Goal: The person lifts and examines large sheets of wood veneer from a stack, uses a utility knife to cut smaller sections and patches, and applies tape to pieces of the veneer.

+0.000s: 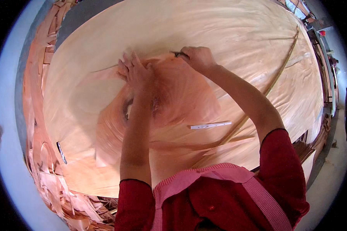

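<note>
A reddish-brown sheet of wood veneer (181, 88) lies on a large pale veneer sheet (235, 30). It has a dark-edged hole (128, 110) that shows pale through it, partly behind my left forearm. My left hand (135, 72) lies on the reddish sheet near its far edge, fingers spread, holding nothing. To its right, my right hand (198, 57) is closed round a small dark tool (177, 54), knife-like in look. The tool's tip is at the far edge of the reddish sheet; most of its handle is hidden in my fist.
A white marked strip (211, 125) lies near my right forearm. A long thin wooden strip (281, 71) runs slantwise at the right. At the left edge is a black-and-silver narrow object (61, 153). Veneer scraps (52, 188) heap along the left. Stacked sheets (304, 152) stand near right.
</note>
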Demonstrator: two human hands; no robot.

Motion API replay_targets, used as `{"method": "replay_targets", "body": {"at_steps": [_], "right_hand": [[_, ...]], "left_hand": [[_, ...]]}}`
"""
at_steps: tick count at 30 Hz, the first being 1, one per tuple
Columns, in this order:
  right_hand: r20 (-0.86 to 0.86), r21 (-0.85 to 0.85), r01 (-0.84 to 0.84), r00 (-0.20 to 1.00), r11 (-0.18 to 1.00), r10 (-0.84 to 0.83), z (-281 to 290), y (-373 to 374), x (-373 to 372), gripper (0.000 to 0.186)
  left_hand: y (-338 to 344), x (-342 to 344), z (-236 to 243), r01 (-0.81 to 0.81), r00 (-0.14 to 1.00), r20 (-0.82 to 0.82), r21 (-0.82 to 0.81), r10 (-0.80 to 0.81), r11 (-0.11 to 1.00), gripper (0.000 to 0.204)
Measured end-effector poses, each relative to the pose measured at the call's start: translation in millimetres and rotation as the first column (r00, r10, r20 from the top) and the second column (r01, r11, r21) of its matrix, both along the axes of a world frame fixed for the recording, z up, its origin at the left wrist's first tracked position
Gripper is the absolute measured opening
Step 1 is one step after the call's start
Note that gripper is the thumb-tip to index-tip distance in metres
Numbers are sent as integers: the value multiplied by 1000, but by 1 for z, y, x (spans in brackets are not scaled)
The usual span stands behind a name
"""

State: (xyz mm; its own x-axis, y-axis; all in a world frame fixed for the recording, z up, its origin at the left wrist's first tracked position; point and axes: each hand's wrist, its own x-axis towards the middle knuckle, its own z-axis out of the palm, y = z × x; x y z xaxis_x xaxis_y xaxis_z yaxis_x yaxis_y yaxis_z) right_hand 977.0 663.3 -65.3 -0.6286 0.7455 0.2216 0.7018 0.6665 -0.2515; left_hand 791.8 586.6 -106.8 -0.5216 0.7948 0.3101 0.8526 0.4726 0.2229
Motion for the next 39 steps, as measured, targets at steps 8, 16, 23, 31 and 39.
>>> {"method": "replay_targets", "body": {"at_steps": [8, 16, 23, 31, 39], "right_hand": [[-78, 79, -72, 994, 994, 78, 0, -19, 16, 14], [45, 190, -360, 933, 913, 358, -8, -87, 27, 9], [-123, -71, -253, 962, 965, 243, -27, -228, 7, 11], [-256, -917, -155, 936, 367, -243, 41, -233, 55, 27], [415, -363, 312, 898, 878, -148, 10, -213, 82, 24]], "left_hand": [[19, -15, 15, 563, 813, 9, -271, -583, 781, 15], [31, -41, 87, 857, 380, 921, -317, -84, 406, 46], [53, -46, 55, 855, 381, 898, -253, -219, 452, 51], [24, -19, 22, 548, 818, 182, -538, -546, 641, 34], [-10, -14, -21, 542, 744, -228, -343, -628, 767, 41]]}}
